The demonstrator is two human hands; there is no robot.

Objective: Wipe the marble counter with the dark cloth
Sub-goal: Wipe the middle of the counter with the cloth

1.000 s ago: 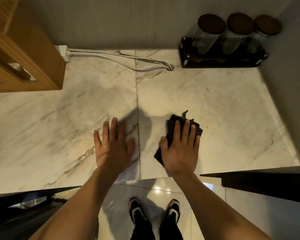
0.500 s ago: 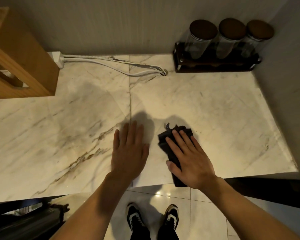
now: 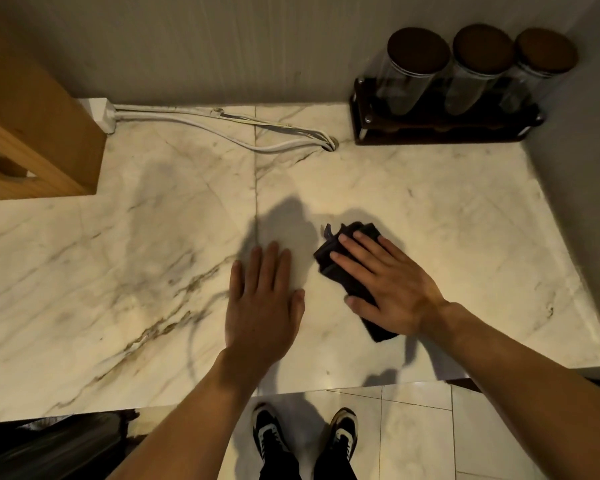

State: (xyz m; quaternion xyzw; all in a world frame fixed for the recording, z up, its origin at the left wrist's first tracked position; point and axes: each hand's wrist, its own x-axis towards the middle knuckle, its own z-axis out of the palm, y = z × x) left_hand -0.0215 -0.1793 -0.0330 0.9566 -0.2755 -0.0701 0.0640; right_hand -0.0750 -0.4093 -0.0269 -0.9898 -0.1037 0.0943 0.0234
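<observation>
Dark cloth (image 3: pixel 347 271) sits flat under right hand (image 3: pixel 392 285), long axis diagonal toward the front edge. Left hand (image 3: pixel 262 306) is splayed empty on marble counter (image 3: pixel 465 220) just beside it, so the right hand wipes.

Grey wall (image 3: pixel 222 46) behind, glossy pale floor tiles (image 3: pixel 413 434) below, warm dim light

Three jars (image 3: pixel 478 69), one dark cloth (image 3: pixel 347 271), two hands (image 3: pixel 264 306), two shoes (image 3: pixel 269 434)
</observation>
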